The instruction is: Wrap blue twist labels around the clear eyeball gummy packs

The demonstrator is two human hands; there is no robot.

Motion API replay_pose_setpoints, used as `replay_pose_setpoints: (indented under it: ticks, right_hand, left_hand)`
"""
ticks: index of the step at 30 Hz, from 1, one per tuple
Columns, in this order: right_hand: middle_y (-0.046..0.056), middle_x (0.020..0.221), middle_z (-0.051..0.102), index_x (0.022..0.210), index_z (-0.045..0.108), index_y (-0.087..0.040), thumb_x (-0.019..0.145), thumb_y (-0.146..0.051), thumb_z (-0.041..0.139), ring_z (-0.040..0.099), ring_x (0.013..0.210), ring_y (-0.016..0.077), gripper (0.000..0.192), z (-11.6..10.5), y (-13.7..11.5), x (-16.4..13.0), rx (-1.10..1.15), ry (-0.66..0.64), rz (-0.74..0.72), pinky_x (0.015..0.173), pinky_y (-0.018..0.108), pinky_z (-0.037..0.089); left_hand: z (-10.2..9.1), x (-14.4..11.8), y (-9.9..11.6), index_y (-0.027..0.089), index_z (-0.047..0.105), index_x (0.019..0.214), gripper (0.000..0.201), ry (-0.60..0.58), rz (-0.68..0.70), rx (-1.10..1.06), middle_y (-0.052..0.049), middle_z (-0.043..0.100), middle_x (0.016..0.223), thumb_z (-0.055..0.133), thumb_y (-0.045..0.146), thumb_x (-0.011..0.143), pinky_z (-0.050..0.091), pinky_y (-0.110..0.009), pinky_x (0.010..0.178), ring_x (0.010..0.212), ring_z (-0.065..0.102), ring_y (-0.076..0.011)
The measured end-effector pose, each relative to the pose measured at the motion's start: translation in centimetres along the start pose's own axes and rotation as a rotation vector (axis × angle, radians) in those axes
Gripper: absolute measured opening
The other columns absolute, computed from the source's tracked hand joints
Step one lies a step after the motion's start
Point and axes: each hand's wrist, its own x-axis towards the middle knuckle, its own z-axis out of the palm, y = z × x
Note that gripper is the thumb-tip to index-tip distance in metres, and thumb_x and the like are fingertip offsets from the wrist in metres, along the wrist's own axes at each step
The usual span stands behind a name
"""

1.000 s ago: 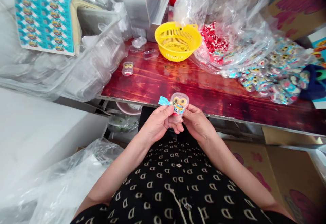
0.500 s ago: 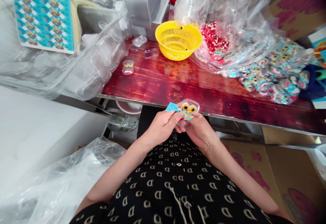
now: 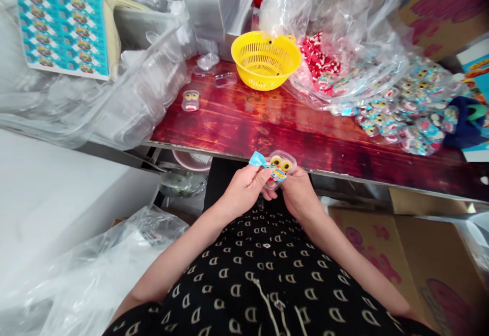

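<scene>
A small clear plastic case (image 3: 290,158) with two yellow eye-like pieces inside sits between my hands, just off the table's front edge. My left hand (image 3: 244,185) pinches its left side, thumb on top, together with a blue printed sticker (image 3: 257,159) that lies across the case and sticks out to the left. Gripping the case from the right is my right hand (image 3: 299,187), its fingertips partly hidden. Another clear case (image 3: 191,100) with yellow eyes and a red-and-white piece lies on the red-brown table (image 3: 214,127).
Behind stands a yellow plastic basket (image 3: 266,78). A plastic bag of red-and-white pieces (image 3: 320,59) and a heap of labelled cases (image 3: 414,117) lie to the right. At left are a bag of clear shells (image 3: 141,94) and a blue sticker sheet stack (image 3: 64,32).
My right hand has shifted slightly along the case's right side. The case is turned a little, and the sticker's free end is tilted slightly higher. Both hands keep hold.
</scene>
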Motion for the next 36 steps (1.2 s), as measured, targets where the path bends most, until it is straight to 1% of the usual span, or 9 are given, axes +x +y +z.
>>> replay_pose_setpoints:
  ticks: [3,5,11,15,20,28,31,33,36]
  right_hand:
    - [-0.001,0.077,0.075,0.089,0.077,-0.023,0.079,-0.042,0.082,0.065,0.064,0.0134,0.022,-0.8,-0.6,-0.3,-0.064,0.104,-0.06,0.066,0.029,0.056]
    - [0.001,0.09,0.078,0.095,0.079,-0.024,0.079,-0.042,0.083,0.07,0.077,0.0156,0.024,-1.2,-1.2,-0.6,-0.086,0.067,-0.062,0.079,0.033,0.058]
    - [-0.003,0.074,0.074,0.081,0.075,-0.025,0.079,-0.038,0.084,0.064,0.062,0.0134,0.016,-0.8,-1.0,-0.5,-0.165,0.04,-0.125,0.068,0.032,0.058]
    - [-0.001,0.089,0.078,0.086,0.076,-0.026,0.081,-0.037,0.083,0.07,0.077,0.0153,0.014,-1.3,-0.5,-0.3,-0.239,0.058,-0.247,0.077,0.033,0.061]
    - [0.0,0.1,0.078,0.097,0.079,-0.03,0.089,-0.027,0.076,0.073,0.092,0.017,0.01,-2.2,-1.4,-0.7,-0.452,-0.034,-0.472,0.086,0.034,0.061]
    - [0.005,0.095,0.079,0.109,0.078,-0.027,0.097,-0.026,0.066,0.072,0.086,0.0202,0.017,-1.9,-3.5,-2.0,-0.84,-0.266,-0.927,0.078,0.036,0.059]
    - [0.005,0.096,0.079,0.113,0.076,-0.027,0.097,-0.021,0.064,0.072,0.089,0.021,0.021,-2.0,-3.8,-2.2,-0.849,-0.267,-0.948,0.079,0.038,0.059]
    - [0.005,0.097,0.079,0.115,0.075,-0.027,0.095,-0.015,0.065,0.072,0.091,0.0211,0.026,-2.2,-3.9,-2.2,-0.852,-0.242,-0.937,0.081,0.038,0.059]
    - [0.004,0.098,0.078,0.115,0.075,-0.027,0.092,-0.01,0.067,0.072,0.091,0.0206,0.029,-2.4,-4.0,-2.3,-0.855,-0.215,-0.929,0.081,0.037,0.059]
  left_hand:
    - [0.0,0.1,-0.6,0.014,0.06,0.096,0.039,0.091,0.021,-0.053,-0.003,0.068,0.07,0.05,0.051,0.099,0.058,-0.025,0.058,0.058,0.067,-0.013]
    - [-0.2,0.1,-0.7,0.014,0.061,0.102,0.039,0.11,0.039,-0.005,-0.002,0.068,0.07,0.05,0.051,0.1,0.057,-0.025,0.058,0.058,0.067,-0.0132]
    - [-0.6,-0.1,-0.2,0.014,0.058,0.121,0.039,0.093,0.09,0.218,-0.002,0.069,0.078,0.046,0.047,0.102,0.057,-0.026,0.06,0.06,0.066,-0.0122]
    - [-0.9,-0.5,0.3,0.018,0.059,0.125,0.04,0.062,0.09,0.053,-0.004,0.071,0.094,0.055,0.049,0.1,0.058,-0.029,0.073,0.077,0.067,-0.0137]
    - [-1.3,-0.7,0.6,0.021,0.076,0.094,0.022,0.204,0.236,-0.146,-0.002,0.068,0.095,0.067,0.041,0.095,0.051,-0.027,0.087,0.089,0.063,-0.0127]
    - [-2.5,-1.2,2.3,0.024,0.083,0.094,0.015,-0.08,0.174,-0.093,-0.002,0.069,0.087,0.072,0.035,0.092,0.048,-0.027,0.074,0.075,0.06,-0.012]
    - [-2.8,-1.5,2.4,0.025,0.081,0.104,0.022,-0.082,0.165,-0.196,-0.003,0.072,0.091,0.067,0.04,0.096,0.049,-0.028,0.081,0.083,0.064,-0.0142]
    - [-3.0,-1.6,2.1,0.024,0.079,0.112,0.038,-0.068,0.175,-0.324,-0.006,0.075,0.098,0.055,0.052,0.1,0.05,-0.033,0.092,0.095,0.067,-0.0188]
    - [-3.3,-1.8,1.3,0.019,0.079,0.108,0.054,-0.135,0.198,-0.421,-0.012,0.076,0.106,0.045,0.06,0.101,0.048,-0.042,0.103,0.11,0.067,-0.0264]
